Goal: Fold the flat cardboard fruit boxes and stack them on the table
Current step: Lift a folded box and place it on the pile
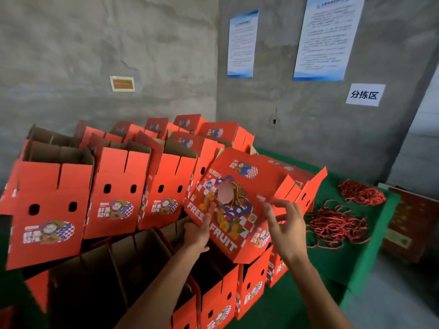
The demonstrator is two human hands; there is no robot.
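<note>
Underneath, green table (370, 236), grey walls (142, 43).

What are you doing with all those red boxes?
A person is putting together red printed cardboard fruit boxes. The left hand grips the lower edge of one tilted red FRESH FRUIT box, and the right hand touches its right side. Many folded red boxes already stand crowded on the green-covered table, beside tangled red cords.

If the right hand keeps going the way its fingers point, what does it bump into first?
Probably the tilted red box. The right hand has its fingers pointing up and left, right at that box's edge, though depth is hard to judge from one view.
</note>
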